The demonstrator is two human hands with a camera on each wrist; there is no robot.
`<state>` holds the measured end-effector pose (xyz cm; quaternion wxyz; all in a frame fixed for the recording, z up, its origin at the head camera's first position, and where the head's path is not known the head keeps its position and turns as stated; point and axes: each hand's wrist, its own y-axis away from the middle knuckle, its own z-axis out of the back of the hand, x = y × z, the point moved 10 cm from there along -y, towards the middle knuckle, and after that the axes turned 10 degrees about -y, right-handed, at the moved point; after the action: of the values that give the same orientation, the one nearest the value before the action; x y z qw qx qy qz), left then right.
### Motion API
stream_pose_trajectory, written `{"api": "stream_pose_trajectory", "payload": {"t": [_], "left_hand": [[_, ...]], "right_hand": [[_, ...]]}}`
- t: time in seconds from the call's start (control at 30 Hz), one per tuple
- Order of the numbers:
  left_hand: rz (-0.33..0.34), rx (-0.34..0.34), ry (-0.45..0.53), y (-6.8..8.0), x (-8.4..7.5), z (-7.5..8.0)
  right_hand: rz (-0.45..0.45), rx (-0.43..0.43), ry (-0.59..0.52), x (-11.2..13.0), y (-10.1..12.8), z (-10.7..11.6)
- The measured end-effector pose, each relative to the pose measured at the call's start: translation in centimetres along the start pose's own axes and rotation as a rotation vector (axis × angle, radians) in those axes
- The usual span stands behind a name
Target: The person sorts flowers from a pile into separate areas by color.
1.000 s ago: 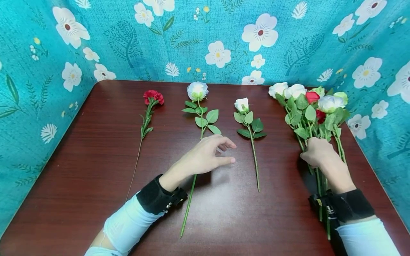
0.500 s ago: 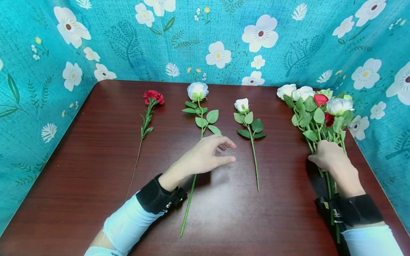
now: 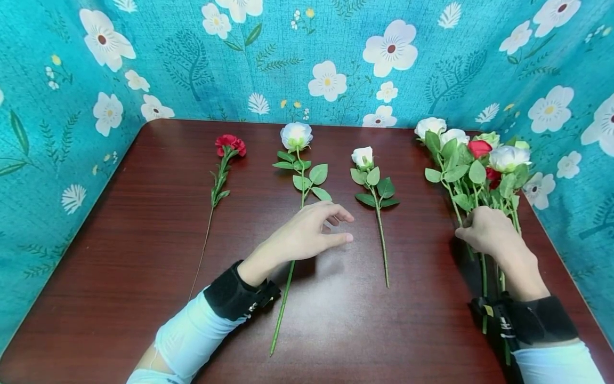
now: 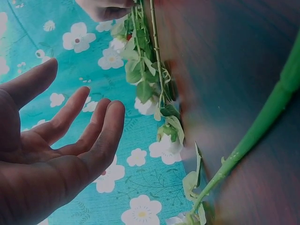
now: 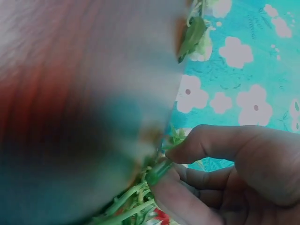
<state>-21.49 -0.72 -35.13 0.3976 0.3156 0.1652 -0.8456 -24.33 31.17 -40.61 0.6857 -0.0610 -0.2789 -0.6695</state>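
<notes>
1. Setting, head view: a dark red-brown table (image 3: 120,256) closed in on three sides by a teal cloth (image 3: 288,53) printed with white blossoms.
2. Head view, laid out in a row: a red carnation (image 3: 230,144) at the left, a large white rose (image 3: 295,135) next to it, a small white rose (image 3: 362,157) further right, all well apart from one another.
3. Head view, left hand (image 3: 307,232): rests over the large white rose's stem, fingers loosely spread and relaxed, gripping nothing; unmoved over the last second.
4. Head view, right hand (image 3: 486,230): fingers curled round the stems of the bunch of flowers (image 3: 472,160) at the table's right edge. Over the last second the bunch has shifted rightward and one white-headed stem now stands out to the left of the others, which suggests a single flower is being worked loose.
5. Left wrist view: the left hand (image 4: 56,140) shows an open palm with slightly bent fingers; a green stem (image 4: 262,126) lies just beside it on the table.
6. Right wrist view: the right hand (image 5: 220,178) pinches green stems between thumb and forefinger; the table here is blurred.
</notes>
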Motion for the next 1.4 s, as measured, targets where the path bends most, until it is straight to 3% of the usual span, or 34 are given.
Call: {"api": "stream_pose_trajectory", "payload": {"t": [0.5,0.87,1.4], "left_hand": [[-0.013,-0.015,0.003,0.0,-0.1,0.2],[-0.027,-0.024,0.02,-0.3,-0.2,0.3],[-0.007,-0.049,0.058,-0.9,0.2,1.1]], "right_hand": [[0.068,-0.055,-0.068,3.6,0.6,0.7],[0.153,-0.16,-0.138,6.5,1.0,0.9],[0.276,-0.163,-0.253,12.0,0.9,-0.3]]}}
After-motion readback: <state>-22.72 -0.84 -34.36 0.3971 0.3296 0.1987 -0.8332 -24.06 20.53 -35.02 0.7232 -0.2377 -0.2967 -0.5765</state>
